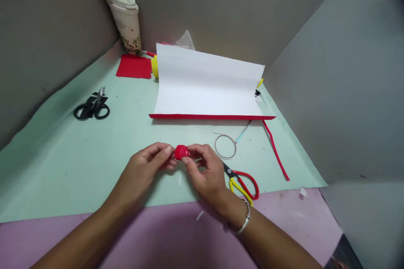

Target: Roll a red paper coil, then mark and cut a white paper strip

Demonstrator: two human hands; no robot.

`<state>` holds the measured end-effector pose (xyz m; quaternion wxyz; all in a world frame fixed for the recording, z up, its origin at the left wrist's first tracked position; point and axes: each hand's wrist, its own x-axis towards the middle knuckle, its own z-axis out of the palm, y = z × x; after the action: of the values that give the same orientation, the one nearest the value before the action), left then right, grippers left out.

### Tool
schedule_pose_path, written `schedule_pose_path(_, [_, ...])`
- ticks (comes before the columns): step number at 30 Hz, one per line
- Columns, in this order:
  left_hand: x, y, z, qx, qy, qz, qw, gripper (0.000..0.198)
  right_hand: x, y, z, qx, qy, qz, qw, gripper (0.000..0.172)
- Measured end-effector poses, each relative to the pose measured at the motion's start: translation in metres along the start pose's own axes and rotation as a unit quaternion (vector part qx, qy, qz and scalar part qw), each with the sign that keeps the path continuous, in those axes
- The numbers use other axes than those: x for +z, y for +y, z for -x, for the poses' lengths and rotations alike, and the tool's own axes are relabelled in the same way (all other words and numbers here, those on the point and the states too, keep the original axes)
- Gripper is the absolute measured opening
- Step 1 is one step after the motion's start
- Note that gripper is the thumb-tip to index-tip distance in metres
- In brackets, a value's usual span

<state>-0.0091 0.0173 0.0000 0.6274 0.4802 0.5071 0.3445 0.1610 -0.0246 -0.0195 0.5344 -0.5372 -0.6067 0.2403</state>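
Between my two hands is a small red ridged cone (181, 152), wide at its left end and stepped down to a narrow tip on the right. My left hand (150, 160) pinches the wide end with thumb and fingertips. The narrow end sits between the thumb and fingers of my right hand (206, 168). Both hands hold it above the pale green sheet (123, 151). Beside my right hand lie scissors with red and yellow handles (243, 183), their blades partly hidden by the hand. A coil of thin wire (225, 147) rests just beyond them.
A white sheet with a red front edge (208, 82) stands propped at the back. Black-handled scissors (94, 107) lie at left, and a red square (134, 66) behind them. A lidded cup (126, 21) stands in the corner. A red strip (275, 151) lies at right. Grey walls enclose the table.
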Motion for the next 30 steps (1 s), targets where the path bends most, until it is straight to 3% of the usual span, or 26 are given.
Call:
schedule_pose_path(11, [0.002, 0.000, -0.006, -0.048, -0.067, 0.047, 0.995, 0.027, -0.001, -0.006, -0.001, -0.024, -0.015, 0.026, 0.999, 0.020])
schedule_pose_path(22, [-0.001, 0.000, -0.007, -0.053, -0.040, -0.015, 0.998, 0.028, -0.002, -0.009, -0.005, 0.069, -0.030, 0.006, 0.997, 0.016])
schedule_pose_path(30, [-0.001, 0.003, -0.006, -0.053, -0.033, -0.043, 0.997, 0.029, -0.003, -0.010, -0.008, 0.099, -0.029, -0.009, 0.995, 0.015])
